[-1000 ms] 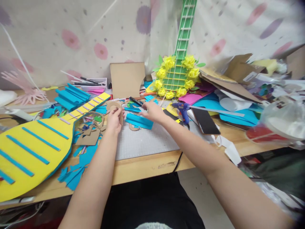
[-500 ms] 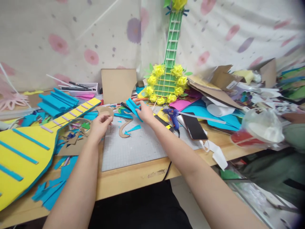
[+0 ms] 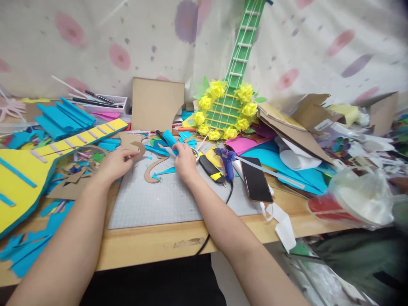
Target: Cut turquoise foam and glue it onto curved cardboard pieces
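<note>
Blue strip (image 3: 170,137) in R hand (image 3: 186,162); label (image 3: 323,123) on cardbd (image 3: 309,109) illegible.

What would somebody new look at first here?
Probably the green craft guitar rising at the back in front of the flower-patterned curtain, its body ringed with yellow flowers. Next might come the yellow craft guitar with blue and lilac bars, cut off by the left edge. Then, in the middle, the right hand grips a blue strip over the grey mat.
</note>
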The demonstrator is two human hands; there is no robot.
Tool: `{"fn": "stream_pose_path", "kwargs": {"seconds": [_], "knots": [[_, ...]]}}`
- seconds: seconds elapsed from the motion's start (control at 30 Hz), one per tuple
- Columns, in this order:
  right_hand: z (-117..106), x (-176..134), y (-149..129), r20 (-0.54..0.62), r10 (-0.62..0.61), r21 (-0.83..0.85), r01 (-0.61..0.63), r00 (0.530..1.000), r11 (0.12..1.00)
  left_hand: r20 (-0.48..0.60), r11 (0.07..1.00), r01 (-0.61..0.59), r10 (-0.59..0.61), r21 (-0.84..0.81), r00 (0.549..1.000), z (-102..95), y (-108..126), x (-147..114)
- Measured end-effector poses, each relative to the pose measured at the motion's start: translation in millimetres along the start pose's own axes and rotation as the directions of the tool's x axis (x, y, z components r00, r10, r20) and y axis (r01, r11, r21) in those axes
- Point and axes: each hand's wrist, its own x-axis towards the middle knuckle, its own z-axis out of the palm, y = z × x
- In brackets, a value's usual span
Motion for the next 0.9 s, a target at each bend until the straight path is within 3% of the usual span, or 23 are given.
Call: {"fn": "stream_pose_path", "kwargs": {"seconds": [0.1, 0.2, 0.27, 0.3, 0.33, 0.4, 0.43, 0.6, 0.73, 0.8, 0.9], "knots": [[0.9, 0.1, 0.8, 0.004, -0.012, -0.031, 0.012, 1.000, 0.999, 0.023, 0.982, -0.041, 0.038, 0.186, 0.999, -3.9, 10.0, 0.9], [1.5, -0.2, -0.4, -0.008, -0.015, -0.033, 0.015, 1.000, 0.999, -0.233, 0.959, 0.114, -0.052, 0.261, 0.971, -8.9, 29.9, -2.5], [2.8, -0.8, -1.9, -0.011, -0.026, -0.037, 0.025, 1.000, 0.999, -0.288, 0.965, 0.099, -0.026, 0.243, 0.957, -10.3, 45.7, -7.6], [3.8, -1.3, -2.6, -0.012, -0.032, -0.043, 0.031, 0.999, 0.999, -0.222, 0.972, 0.061, -0.010, 0.226, 0.975, -9.8, 53.0, -10.7], [4.9, -1.8, -3.4, -0.015, -0.037, -0.050, 0.036, 0.999, 0.998, -0.089, 0.979, 0.008, 0.011, 0.205, 0.996, -8.3, 59.3, -13.8], [7.3, -3.3, -4.8, -0.027, -0.047, -0.070, 0.045, 0.999, 0.997, 0.186, 0.978, -0.095, 0.060, 0.188, 0.981, -3.1, 67.7, -19.4], [8.2, -4.2, -5.6, -0.035, -0.053, -0.079, 0.051, 0.998, 0.996, 0.226, 0.974, -0.106, 0.060, 0.199, 0.972, 0.1, 69.7, -21.5], [7.3, -8.7, -10.2, -0.087, -0.090, -0.048, 0.086, 0.992, 0.995, 0.251, 0.995, 0.002, -0.027, 0.099, 0.968, 12.1, 63.8, -23.2], [5.9, -9.7, -7.8, -0.168, -0.024, 0.028, 0.030, 0.986, 0.999, 0.152, 0.989, 0.071, -0.051, -0.127, 0.987, 10.5, 54.1, -20.5], [7.4, -9.4, -3.7, -0.194, 0.012, 0.048, -0.003, 0.981, 0.999, 0.130, 0.945, 0.143, -0.108, -0.295, 0.986, 5.8, 52.1, -19.2], [10.2, -8.5, 1.9, -0.227, 0.032, 0.070, -0.017, 0.973, 0.997, 0.148, 0.807, 0.259, -0.213, -0.531, 0.966, -2.9, 53.0, -17.7]]}}
